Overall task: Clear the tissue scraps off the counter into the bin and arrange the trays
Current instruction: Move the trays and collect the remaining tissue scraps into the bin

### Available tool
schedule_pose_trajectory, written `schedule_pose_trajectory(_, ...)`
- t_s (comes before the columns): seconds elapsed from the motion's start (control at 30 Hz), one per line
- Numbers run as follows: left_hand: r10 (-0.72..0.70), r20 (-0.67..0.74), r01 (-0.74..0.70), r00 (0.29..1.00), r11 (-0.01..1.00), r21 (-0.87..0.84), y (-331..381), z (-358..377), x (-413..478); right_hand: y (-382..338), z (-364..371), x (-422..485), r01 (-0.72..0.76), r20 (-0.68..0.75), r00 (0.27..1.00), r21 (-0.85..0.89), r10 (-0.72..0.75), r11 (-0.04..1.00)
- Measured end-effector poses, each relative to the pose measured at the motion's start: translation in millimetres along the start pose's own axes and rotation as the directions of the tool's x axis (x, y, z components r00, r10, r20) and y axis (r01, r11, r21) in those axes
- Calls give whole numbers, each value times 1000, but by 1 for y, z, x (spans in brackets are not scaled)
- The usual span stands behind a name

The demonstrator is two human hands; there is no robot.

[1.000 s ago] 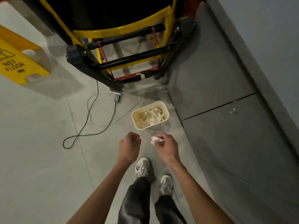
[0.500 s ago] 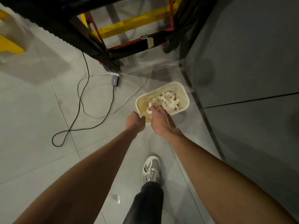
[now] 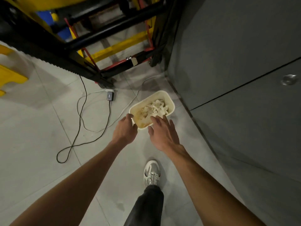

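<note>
We find the bin (image 3: pixel 168 99) on the floor (image 3: pixel 40 131), just beside the grey cabinet (image 3: pixel 244 128), with the tissue scraps (image 3: pixel 155 108) heaped inside it. Our right hand (image 3: pixel 162 133) hovers over its near rim, fingers spread and straight, holding nothing. Our left hand (image 3: pixel 124 130) sits at the near left corner, fingers loosely curled and empty. A black cable (image 3: pixel 80 115) loops over the tiles to the left.

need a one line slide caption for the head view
Right hand spread open over the tissue scraps in the cream bin, left hand at its rim.
</note>
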State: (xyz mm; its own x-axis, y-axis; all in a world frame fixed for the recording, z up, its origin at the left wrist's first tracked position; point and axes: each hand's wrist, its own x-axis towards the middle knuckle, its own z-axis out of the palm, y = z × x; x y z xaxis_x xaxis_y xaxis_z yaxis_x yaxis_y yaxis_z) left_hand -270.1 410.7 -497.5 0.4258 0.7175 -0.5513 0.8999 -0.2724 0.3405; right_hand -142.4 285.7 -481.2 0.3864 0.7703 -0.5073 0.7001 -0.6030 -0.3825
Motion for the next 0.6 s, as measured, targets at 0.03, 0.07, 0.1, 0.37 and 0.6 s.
schedule_pose_trajectory(0.03,54,-19,-53,998,998,40,10,-14,-19,-1,-16,-20,-9,-53,999,24,10,1000)
schedule_pose_trajectory(0.07,107,-36,-104,994,991,79,21,-28,-39,-3,-33,-40,-16,-104,994,49,21,999)
schedule_pose_trajectory(0.1,152,-47,-146,987,983,111,31,-42,-62,-5,-49,-63,-24,-146,989,73,34,997)
schedule_pose_trajectory(0.37,465,-152,-426,872,874,234,119,-133,-278,-19,-173,-299,-72,-418,892,248,174,966)
schedule_pose_trajectory(0.6,678,-168,-646,715,734,212,189,-162,-483,-18,-221,-533,-106,-564,770,348,298,931)
